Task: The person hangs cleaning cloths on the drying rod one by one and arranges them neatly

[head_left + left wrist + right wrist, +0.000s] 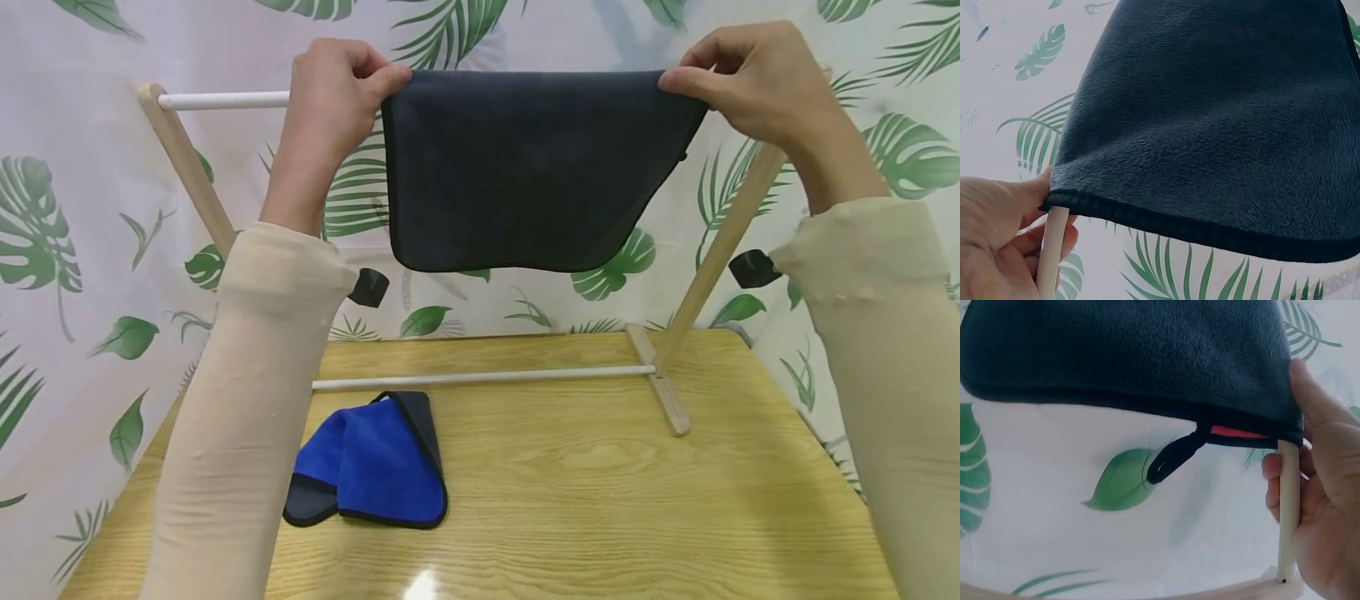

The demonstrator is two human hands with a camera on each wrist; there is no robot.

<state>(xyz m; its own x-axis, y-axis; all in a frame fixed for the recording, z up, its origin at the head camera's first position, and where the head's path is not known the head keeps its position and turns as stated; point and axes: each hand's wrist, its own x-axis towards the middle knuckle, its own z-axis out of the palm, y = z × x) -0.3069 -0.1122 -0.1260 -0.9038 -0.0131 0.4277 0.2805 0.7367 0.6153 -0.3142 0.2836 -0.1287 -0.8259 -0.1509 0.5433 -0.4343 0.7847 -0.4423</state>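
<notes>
A dark grey towel (525, 167) with black edging hangs over the upper white rod (225, 101) of a wooden rack. My left hand (333, 92) pinches its upper left corner at the rod, thumb in front. The upper right corner is held the same way by my right hand (765, 79). In the left wrist view, the rod (1052, 250) comes out from under the towel's edge beside the fingers. A black loop (1179, 450) dangles from the towel's edge in the right wrist view, where a sliver of red lining (1238, 432) shows between the layers.
On the wooden table (600, 500) a blue and grey towel (390, 467) lies loosely folded, left of the middle. The rack's lower white rod (487, 377) runs behind it to a wooden foot (660, 383). A leaf-patterned sheet (67, 250) covers the back.
</notes>
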